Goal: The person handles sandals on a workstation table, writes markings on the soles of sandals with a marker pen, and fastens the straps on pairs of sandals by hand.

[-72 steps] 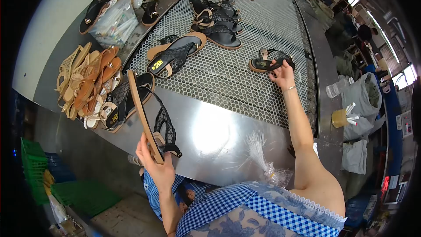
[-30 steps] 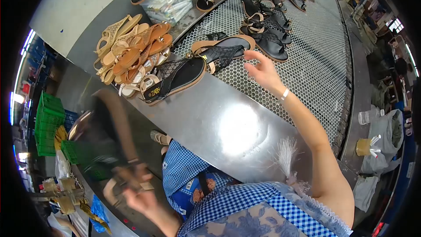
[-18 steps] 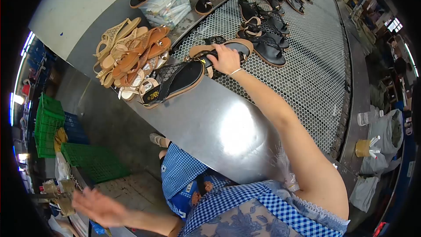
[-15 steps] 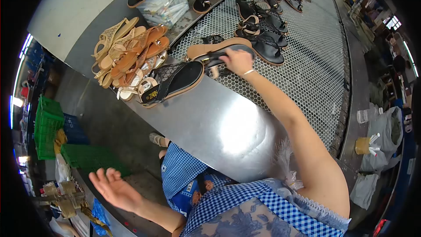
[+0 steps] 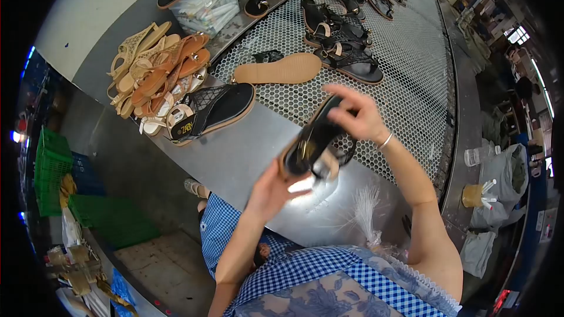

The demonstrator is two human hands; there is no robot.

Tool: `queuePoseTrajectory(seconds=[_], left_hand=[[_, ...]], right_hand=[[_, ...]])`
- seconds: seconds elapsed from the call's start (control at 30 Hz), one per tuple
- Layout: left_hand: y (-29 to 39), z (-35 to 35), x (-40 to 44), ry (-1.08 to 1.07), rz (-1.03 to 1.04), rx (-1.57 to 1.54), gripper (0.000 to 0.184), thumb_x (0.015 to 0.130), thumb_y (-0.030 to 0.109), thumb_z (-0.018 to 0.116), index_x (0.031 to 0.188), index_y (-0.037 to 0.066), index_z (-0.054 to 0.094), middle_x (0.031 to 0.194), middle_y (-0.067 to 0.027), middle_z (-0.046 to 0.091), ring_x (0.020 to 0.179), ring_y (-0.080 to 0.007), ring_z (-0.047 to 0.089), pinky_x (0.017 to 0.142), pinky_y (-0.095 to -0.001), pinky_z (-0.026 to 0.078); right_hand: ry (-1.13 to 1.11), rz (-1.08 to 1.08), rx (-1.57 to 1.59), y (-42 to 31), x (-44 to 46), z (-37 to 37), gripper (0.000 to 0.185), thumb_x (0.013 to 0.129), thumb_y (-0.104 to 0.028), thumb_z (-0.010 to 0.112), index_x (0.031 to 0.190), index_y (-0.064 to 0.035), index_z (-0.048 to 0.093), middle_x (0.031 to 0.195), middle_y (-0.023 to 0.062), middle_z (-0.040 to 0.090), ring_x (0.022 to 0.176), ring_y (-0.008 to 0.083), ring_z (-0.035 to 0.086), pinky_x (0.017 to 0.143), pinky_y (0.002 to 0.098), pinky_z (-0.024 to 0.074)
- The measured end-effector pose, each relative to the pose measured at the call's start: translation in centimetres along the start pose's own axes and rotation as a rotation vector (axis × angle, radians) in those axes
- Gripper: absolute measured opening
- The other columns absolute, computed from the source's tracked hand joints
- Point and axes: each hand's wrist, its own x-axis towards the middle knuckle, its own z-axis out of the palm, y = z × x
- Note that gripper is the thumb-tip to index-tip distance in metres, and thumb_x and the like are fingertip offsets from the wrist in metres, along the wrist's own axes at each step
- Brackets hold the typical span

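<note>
A black sandal [image 5: 312,138], blurred by motion, is held up over the metal table edge between both hands. My right hand [image 5: 363,116] grips its far end, thumb and fingers on either side. At the near end my left hand [image 5: 271,192] is closed round the sandal, its fingertips partly hidden behind it. Left of them a black mesh sandal [image 5: 232,105] with a gold-lettered insole lies on the metal edge. Beyond it another sandal rests with its tan sole [image 5: 281,69] facing up on the perforated belt.
Tan and brown sandals [image 5: 158,73] are piled at the left. Black sandals [image 5: 346,47] line the perforated belt [image 5: 405,100]. A clear bin [image 5: 207,6] of pens or tubes stands behind the pile. Thin clear plastic strands [image 5: 367,211] lie by my body; green crates [image 5: 53,167] stand lower left.
My right hand has lifted a black sandal off the belt and brought it closer. My left hand has come up from the lower left onto its near end.
</note>
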Motion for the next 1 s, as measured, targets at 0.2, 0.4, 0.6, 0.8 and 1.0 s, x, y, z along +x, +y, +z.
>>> queuePoseTrajectory(seconds=[0.2, 0.4, 0.6, 0.8, 1.0], left_hand=[[-0.5, 0.0, -2.3, -0.088, -0.047, 0.051, 0.058, 0.079, 0.014, 0.042, 0.133, 0.003, 0.026, 0.114, -0.0145, 0.051, 0.089, -0.0287, 0.059, 0.055, -0.03, 0.05], [-1.0, -0.4, -4.3, 0.487, 0.409, 1.38, 0.057, 0.071, 0.005, 0.043, 0.127, 0.001, 0.032, 0.103, -0.0211, 0.056, 0.09, -0.0317, 0.057, 0.067, -0.0349, 0.047], [-1.8, -2.9, -3.3, 0.819, 0.719, 1.501, 0.033, 0.086, 0.024, 0.049, 0.109, 0.001, 0.046, 0.087, -0.0196, 0.06, 0.073, -0.0342, 0.061, 0.06, -0.0368, 0.049], [1.3, -4.1, -4.4, 0.565, 0.392, 0.008, 0.037, 0.095, 0.029, 0.031, 0.097, -0.003, 0.05, 0.072, -0.0114, 0.06, 0.052, -0.0201, 0.057, 0.042, -0.026, 0.041], [0.3, -3.8, -5.4, 0.653, 0.592, 0.909, 0.029, 0.089, 0.007, 0.038, 0.116, 0.001, 0.046, 0.099, -0.0164, 0.058, 0.083, -0.025, 0.058, 0.071, -0.0285, 0.046]], right_hand=[[0.282, 0.222, 0.307, 6.7, 1.4, 2.9, 0.039, 0.079, -0.011, 0.062, 0.116, -0.005, 0.052, 0.078, -0.0003, 0.059, 0.062, 0.0052, 0.052, 0.054, 0.0197, 0.0432], [0.845, 0.778, 0.954, 19.2, 5.1, -3.3, 0.053, 0.086, -0.029, 0.052, 0.124, 0.0032, 0.033, 0.127, 0.0157, 0.04, 0.118, 0.0297, 0.036, 0.094, 0.044, 0.0369], [1.067, 0.434, 0.453, 11.7, 4.9, -3.8, 0.023, 0.089, -0.026, 0.049, 0.075, -0.0077, 0.052, 0.064, -0.0011, 0.051, 0.051, 0.0091, 0.048, 0.051, 0.0216, 0.044], [0.633, 0.53, 0.669, 3.1, 0.4, -5.7, 0.02, 0.088, -0.026, 0.051, 0.075, -0.0105, 0.05, 0.058, -0.0014, 0.048, 0.046, 0.009, 0.041, 0.042, 0.0228, 0.0322], [0.142, 0.857, 0.973, 0.3, -4.1, 5.2, 0.02, 0.089, -0.027, 0.049, 0.078, -0.0104, 0.053, 0.058, -0.0019, 0.048, 0.045, 0.0077, 0.041, 0.042, 0.021, 0.0323]])
